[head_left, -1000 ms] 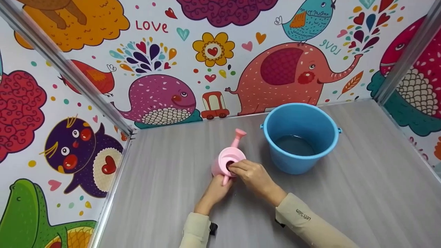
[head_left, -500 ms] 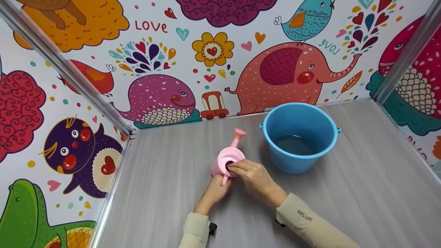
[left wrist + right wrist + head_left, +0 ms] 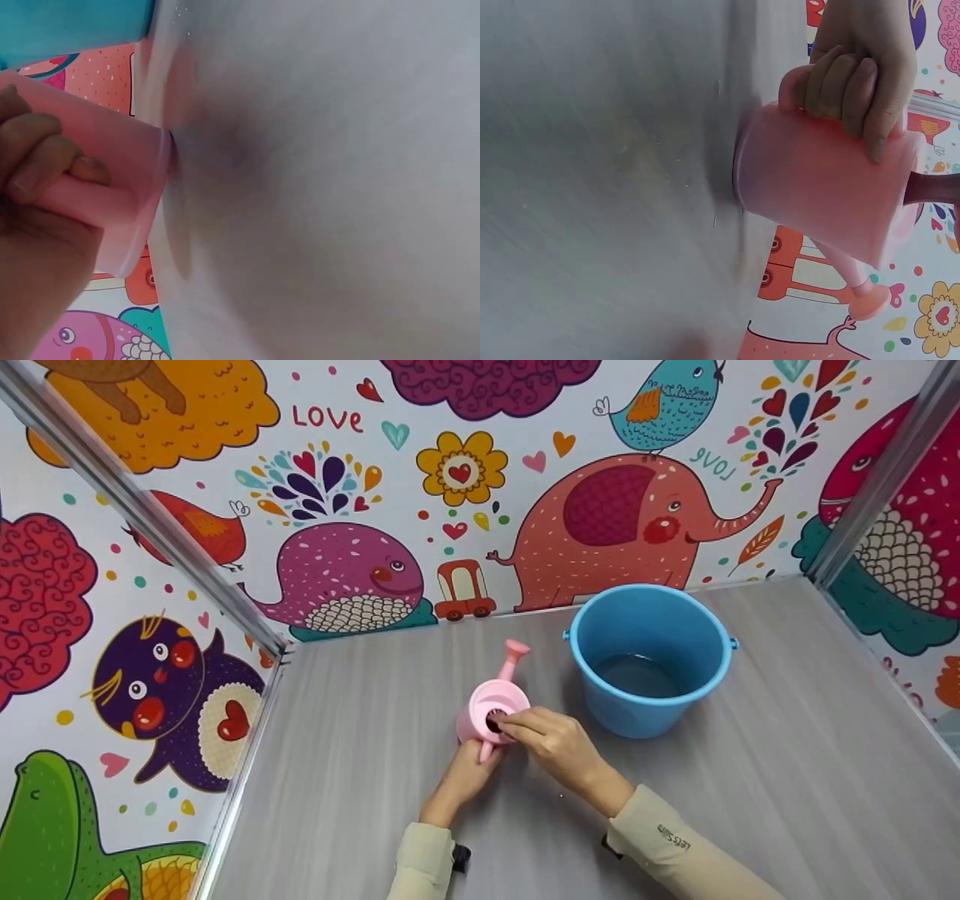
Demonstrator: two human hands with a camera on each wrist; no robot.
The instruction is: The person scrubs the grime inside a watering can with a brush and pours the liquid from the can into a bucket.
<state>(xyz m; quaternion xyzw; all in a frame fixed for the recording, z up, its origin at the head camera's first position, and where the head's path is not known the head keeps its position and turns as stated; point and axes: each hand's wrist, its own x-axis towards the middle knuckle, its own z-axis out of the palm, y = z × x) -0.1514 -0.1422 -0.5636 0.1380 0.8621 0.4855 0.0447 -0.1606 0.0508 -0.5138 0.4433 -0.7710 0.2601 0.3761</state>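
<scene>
A pink watering can (image 3: 466,724) with a sprinkler spout stands tilted on the table, its open top toward the head camera. My left hand (image 3: 466,776) grips its handle, fingers curled round it in the left wrist view. At the can's mouth, my right hand (image 3: 559,746) pinches a dark maroon thing (image 3: 495,720) that reaches inside. From the right wrist view, this thing shows a slim, tapering maroon stem (image 3: 932,188) at the rim. Its lower end is hidden in the can, so I cannot tell its kind.
A blue bucket (image 3: 649,716) with some water in the bottom stands to the right of the can, near the back wall. Small water drops (image 3: 679,160) lie on the grey table (image 3: 360,780). Cartoon-printed panels (image 3: 360,570) in metal frames close off the back and sides.
The right hand has shifted slightly at the can's mouth, and more of the dark maroon thing shows there. The left hand keeps its grip. The whole head view has drifted slightly.
</scene>
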